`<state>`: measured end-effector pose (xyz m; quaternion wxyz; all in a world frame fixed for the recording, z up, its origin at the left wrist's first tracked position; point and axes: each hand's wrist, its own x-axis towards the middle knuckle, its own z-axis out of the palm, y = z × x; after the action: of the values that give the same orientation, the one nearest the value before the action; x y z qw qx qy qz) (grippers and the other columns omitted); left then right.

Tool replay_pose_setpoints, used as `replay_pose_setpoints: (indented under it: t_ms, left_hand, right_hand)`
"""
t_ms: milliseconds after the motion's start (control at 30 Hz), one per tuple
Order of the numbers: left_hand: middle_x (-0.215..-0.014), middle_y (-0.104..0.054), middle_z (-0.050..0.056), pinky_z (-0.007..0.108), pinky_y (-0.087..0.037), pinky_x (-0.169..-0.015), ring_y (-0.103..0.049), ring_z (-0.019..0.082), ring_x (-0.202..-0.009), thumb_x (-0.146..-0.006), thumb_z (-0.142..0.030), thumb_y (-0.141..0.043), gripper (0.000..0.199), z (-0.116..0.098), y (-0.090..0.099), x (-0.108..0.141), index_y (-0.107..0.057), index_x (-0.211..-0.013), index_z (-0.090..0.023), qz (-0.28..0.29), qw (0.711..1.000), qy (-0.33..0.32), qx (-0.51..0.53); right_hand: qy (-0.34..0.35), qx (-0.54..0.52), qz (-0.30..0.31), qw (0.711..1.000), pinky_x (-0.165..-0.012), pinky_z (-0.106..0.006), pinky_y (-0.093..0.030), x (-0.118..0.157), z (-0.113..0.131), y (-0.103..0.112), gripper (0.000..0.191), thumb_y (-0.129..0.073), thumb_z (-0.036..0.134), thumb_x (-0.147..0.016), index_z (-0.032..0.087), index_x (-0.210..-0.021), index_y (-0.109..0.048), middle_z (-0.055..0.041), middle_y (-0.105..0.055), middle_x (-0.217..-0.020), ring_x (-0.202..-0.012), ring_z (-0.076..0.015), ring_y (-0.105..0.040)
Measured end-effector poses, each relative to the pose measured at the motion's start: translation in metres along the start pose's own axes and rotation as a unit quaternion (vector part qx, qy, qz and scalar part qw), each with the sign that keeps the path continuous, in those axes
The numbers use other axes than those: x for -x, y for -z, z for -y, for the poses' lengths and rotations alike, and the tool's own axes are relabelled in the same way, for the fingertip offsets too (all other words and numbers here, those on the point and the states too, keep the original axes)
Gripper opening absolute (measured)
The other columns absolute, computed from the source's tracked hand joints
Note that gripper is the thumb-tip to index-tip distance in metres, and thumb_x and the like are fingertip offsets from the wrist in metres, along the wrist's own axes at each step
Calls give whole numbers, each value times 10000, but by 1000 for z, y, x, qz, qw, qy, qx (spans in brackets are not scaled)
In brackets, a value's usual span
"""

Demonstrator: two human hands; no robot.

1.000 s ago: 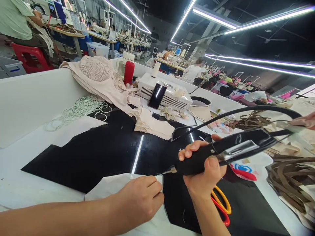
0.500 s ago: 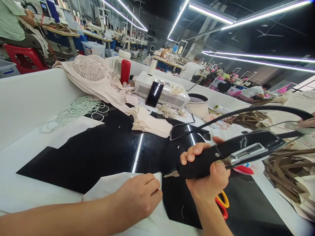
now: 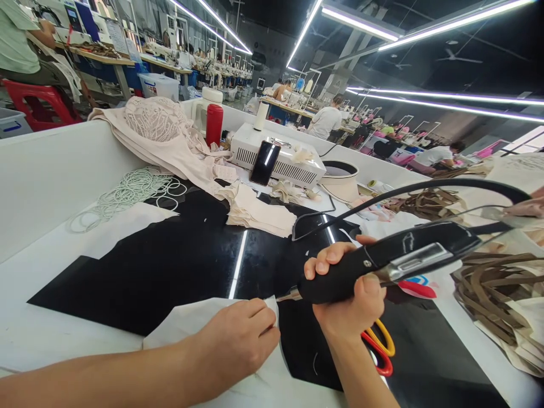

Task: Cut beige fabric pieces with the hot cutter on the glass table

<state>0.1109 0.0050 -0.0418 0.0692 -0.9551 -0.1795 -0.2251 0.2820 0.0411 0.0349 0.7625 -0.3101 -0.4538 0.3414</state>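
My left hand is closed in a pinch on the edge of a pale fabric piece, which lies at the near side of the glossy black sheet. My right hand is wrapped round a black handheld tool with a metal lever and a cord. The tool's narrow metal tip points left and reaches the fabric's edge beside my left fingers; whether it touches cannot be told. Red and yellow scissor handles show just right of my right wrist.
Stacked beige pieces, a phone against a white box, green cords and lace garments lie beyond. Brown straps are at right. Another person's hand shows at the right edge.
My right hand and the tool have moved a little left, bringing the tip up to the fabric's edge. My left hand has stayed nearly in place.
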Motion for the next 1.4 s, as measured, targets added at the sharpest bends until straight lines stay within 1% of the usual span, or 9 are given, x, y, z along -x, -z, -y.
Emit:
replay_pose_setpoints:
  t_ms: [100, 200, 333, 433, 600, 767, 933, 1067, 1400]
  left_hand:
    - [-800, -568, 29, 287, -531, -791, -570, 172, -784, -893, 62, -512, 245, 0, 0, 1, -610, -829, -152, 4, 1000, 8, 12]
    - [-865, -619, 45, 302, -550, -826, -612, 186, -857, -894, 50, -514, 229, 0, 0, 2, -623, -879, -151, 4, 999, 24, 26]
    - [-1064, -698, 99, 303, -566, -836, -653, 205, -995, -907, 52, -492, 252, -3, 0, 3, -645, -936, -146, -49, 997, 47, 19]
    - [-1107, -721, 106, 301, -573, -844, -671, 201, -1011, -934, 48, -469, 272, -4, 0, 3, -661, -944, -145, -76, 996, 51, 3]
    - [-1107, -737, 112, 301, -579, -875, -692, 190, -995, -974, 11, -457, 266, -6, 1, 3, -675, -939, -137, -54, 997, 39, -27]
    - [-1076, -747, 115, 305, -576, -867, -700, 196, -985, -973, 6, -475, 246, -8, 0, 4, -685, -960, -123, -67, 996, 39, -41]
    - [-1084, -755, 82, 296, -556, -917, -696, 182, -1011, -994, -16, -492, 245, -11, 0, 4, -699, -1092, -105, -53, 996, 44, -57]
    - [-1153, -751, 94, 291, -527, -979, -688, 176, -1054, -1037, -83, -504, 243, -11, -1, 5, -696, -1186, -89, -53, 995, 47, -72]
    - [-1151, -752, 77, 328, -472, -1032, -671, 195, -1081, -1020, -94, -584, 199, -11, -3, 6, -718, -1167, -83, -30, 995, 23, -92]
  right_hand:
    - [5, 5, 10, 1000, -468, -248, -500, 2, -2, 1, 404, -746, 466, -792, 303, -1108, -554, 63, -538, -767, -570, -114, -523]
    - [10, 5, 9, 1000, -474, -250, -506, 2, -3, 2, 406, -755, 467, -795, 301, -1113, -564, 62, -549, -771, -570, -112, -531]
    - [9, -11, 7, 1000, -480, -256, -515, 2, -3, 1, 440, -803, 458, -767, 290, -1112, -589, 57, -582, -769, -575, -115, -543]
    - [9, -10, 5, 1000, -470, -253, -508, 2, -2, 0, 456, -818, 471, -749, 288, -1099, -589, 59, -581, -754, -568, -117, -541]
    - [10, -5, 0, 1000, -466, -256, -508, 3, -2, 0, 468, -818, 477, -745, 291, -1108, -587, 59, -580, -757, -563, -117, -543]
    - [15, -22, 12, 1000, -471, -251, -527, 3, -3, 0, 441, -830, 442, -760, 288, -1113, -615, 54, -605, -770, -569, -115, -560]
    - [26, -43, 26, 998, -478, -244, -546, 3, -4, 0, 413, -834, 400, -773, 274, -1116, -643, 48, -638, -776, -575, -113, -575]
    - [25, -53, 29, 998, -488, -245, -552, 3, -5, 0, 400, -836, 383, -782, 273, -1122, -657, 44, -651, -786, -587, -115, -581]
    - [31, -48, 13, 998, -487, -244, -552, 0, 0, -3, 389, -838, 379, -768, 273, -1099, -663, 46, -651, -762, -580, -116, -571]
